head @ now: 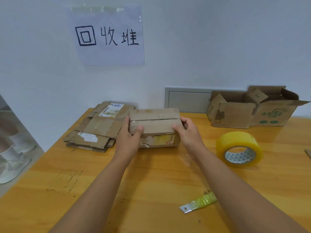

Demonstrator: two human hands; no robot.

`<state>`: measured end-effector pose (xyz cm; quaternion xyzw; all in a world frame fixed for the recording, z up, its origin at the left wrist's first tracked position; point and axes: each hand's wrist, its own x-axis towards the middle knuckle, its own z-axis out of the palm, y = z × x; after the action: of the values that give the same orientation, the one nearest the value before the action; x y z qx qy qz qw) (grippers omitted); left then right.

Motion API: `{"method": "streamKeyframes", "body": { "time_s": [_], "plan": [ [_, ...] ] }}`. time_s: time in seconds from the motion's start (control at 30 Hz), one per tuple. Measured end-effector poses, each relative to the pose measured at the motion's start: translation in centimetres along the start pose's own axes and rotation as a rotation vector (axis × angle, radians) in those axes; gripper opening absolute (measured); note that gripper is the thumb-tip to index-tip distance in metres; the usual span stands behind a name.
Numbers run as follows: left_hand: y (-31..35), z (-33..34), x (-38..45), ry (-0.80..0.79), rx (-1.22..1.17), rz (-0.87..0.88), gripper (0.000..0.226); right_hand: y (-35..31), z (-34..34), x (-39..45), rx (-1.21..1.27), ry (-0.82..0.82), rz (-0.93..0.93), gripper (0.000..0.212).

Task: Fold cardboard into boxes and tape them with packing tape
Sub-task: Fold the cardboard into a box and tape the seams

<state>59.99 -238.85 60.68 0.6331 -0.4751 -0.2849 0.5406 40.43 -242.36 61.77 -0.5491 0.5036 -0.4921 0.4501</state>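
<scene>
A pale, bluish-white painted wall (202,47) is seen across the whole upper part of the view, evenly lit, with no hard shadows cast on it. A white paper sheet in a clear plastic sleeve (108,37) is fixed to it at upper left, and three large hand-drawn black characters are written across the sheet. Low on the wall, a grey rectangular metal panel with a raised frame (187,100) is set just behind the far edge of a glossy honey-coloured wooden table (151,182), whose surface is marked by faint scratches and scuffs. A grey floor (10,184) is glimpsed at far left, beside the table's edge.
</scene>
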Motion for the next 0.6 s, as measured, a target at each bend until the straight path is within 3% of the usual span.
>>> {"method": "streamKeyframes", "body": {
  "time_s": [0.23, 0.4, 0.53, 0.6],
  "plan": [
    [2.5, -1.9, -3.1, 0.306, -0.135, 0.031, 0.018, -1.4, 1.0, -2.3, 0.058, 0.146, -0.141, 0.021],
    [2.8, -4.0, -4.9, 0.394, -0.105, 0.088, 0.014, -1.6, 2.8, -5.3, -0.080, 0.220, -0.161, 0.027],
    [4.0, -7.1, -5.3, 0.406, -0.077, 0.114, 0.018, -0.4, 3.5, -8.2, -0.025, 0.111, -0.150, 0.023],
    [4.9, -8.6, -5.3, 0.345, -0.060, 0.133, 0.018, -0.3, 2.9, -9.3, -0.021, -0.030, -0.134, 0.027]
  ]
}}
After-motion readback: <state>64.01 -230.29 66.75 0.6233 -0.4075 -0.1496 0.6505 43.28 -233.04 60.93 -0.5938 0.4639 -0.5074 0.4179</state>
